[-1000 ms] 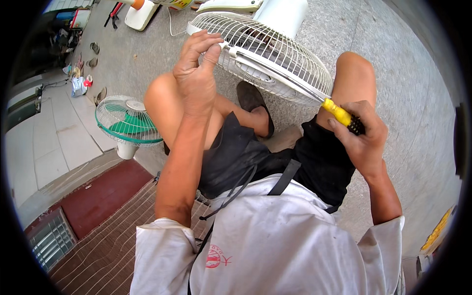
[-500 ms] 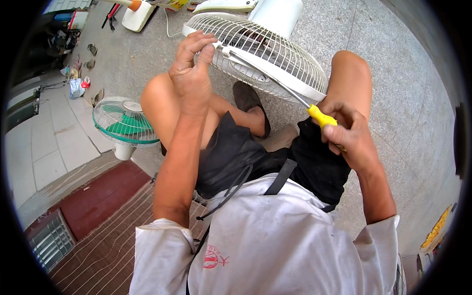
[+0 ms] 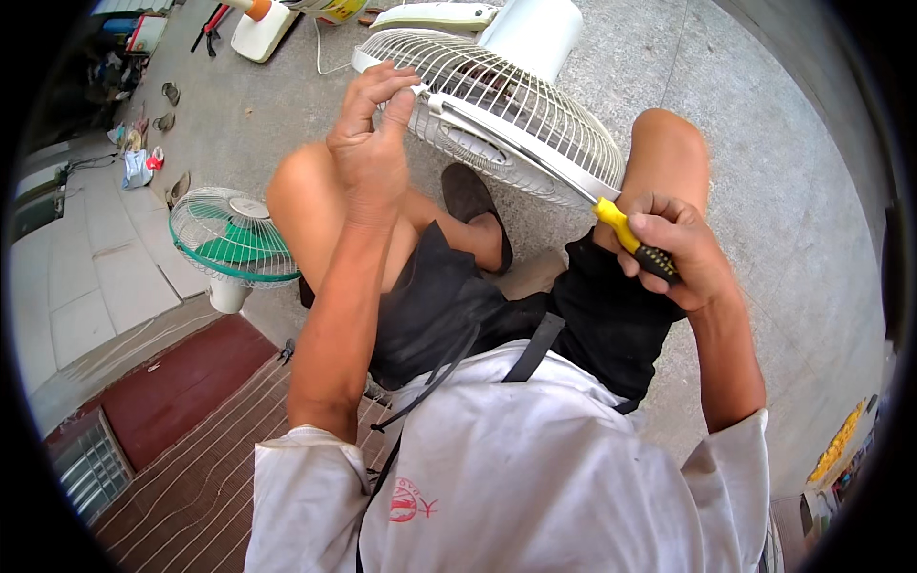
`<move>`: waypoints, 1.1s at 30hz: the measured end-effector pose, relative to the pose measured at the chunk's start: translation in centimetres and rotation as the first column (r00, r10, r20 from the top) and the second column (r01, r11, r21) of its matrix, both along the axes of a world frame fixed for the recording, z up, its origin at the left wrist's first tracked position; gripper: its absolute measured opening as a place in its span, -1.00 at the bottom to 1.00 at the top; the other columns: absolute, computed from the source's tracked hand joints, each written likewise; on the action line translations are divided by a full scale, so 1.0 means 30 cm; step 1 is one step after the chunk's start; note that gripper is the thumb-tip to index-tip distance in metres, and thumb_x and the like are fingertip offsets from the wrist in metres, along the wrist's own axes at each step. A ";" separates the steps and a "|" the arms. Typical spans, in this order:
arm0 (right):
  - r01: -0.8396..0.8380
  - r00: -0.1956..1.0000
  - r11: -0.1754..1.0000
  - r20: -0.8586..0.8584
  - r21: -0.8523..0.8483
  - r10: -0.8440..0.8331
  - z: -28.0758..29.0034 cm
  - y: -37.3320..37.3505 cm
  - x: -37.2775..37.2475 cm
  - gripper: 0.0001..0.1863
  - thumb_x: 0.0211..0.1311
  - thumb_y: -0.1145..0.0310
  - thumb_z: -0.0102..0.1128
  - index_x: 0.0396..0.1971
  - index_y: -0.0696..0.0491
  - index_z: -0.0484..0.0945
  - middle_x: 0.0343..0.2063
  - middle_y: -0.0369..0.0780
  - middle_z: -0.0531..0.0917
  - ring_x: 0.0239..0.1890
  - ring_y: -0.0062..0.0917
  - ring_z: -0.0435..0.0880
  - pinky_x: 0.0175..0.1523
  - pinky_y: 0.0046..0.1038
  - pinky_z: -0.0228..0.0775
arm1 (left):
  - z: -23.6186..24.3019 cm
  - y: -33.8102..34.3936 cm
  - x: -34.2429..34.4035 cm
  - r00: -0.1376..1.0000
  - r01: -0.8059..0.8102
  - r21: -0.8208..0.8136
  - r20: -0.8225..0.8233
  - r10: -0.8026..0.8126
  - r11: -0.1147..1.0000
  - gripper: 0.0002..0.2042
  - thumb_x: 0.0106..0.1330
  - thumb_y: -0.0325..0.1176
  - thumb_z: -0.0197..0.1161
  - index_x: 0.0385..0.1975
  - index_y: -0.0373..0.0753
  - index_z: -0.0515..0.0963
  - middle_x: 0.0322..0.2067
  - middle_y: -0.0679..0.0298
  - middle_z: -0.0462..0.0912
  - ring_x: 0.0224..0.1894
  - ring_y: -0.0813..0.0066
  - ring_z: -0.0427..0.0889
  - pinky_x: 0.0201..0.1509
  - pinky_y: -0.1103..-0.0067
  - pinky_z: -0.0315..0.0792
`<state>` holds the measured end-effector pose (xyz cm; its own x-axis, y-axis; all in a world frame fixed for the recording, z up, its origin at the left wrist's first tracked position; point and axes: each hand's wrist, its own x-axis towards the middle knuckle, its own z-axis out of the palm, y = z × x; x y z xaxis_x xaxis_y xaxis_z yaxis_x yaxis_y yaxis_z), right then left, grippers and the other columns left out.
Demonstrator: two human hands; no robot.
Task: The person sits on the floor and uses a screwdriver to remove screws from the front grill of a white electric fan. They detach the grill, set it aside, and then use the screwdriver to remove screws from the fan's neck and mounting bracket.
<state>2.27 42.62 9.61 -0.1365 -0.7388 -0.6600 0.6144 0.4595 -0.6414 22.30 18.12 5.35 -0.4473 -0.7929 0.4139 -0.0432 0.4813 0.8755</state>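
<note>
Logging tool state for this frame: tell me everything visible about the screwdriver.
The screwdriver has a yellow and black handle and a long, slim, bright metal shaft. The right hand grips the handle in a fist. The shaft slants up and left across the white wire fan guard, and its tip ends near the guard's rim by the left hand. Whether the tip is seated cannot be told.

Two fans stand on the concrete floor (image 3: 745,143): one white fan (image 3: 506,105) with a wire guard and one green-bladed fan (image 3: 234,244) near the floor's left edge. There is one yellow-handled screwdriver (image 3: 635,244). Two hands show, the left hand (image 3: 373,143) and the right hand (image 3: 673,248). One dark shoe (image 3: 478,205) is visible.
</note>
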 end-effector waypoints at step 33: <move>-0.073 0.972 0.997 0.222 -0.028 0.077 -0.005 -0.001 0.000 -0.69 0.11 0.34 0.35 -0.25 0.23 0.54 -0.41 -0.16 0.61 -0.49 -0.56 0.61 -0.54 -0.62 0.38 | 0.010 0.020 -0.006 0.997 -0.068 0.013 -0.022 0.069 0.998 -0.88 0.21 -0.58 0.24 -0.30 -0.27 0.65 -0.14 0.25 0.63 0.10 0.34 0.50 0.23 0.46 0.33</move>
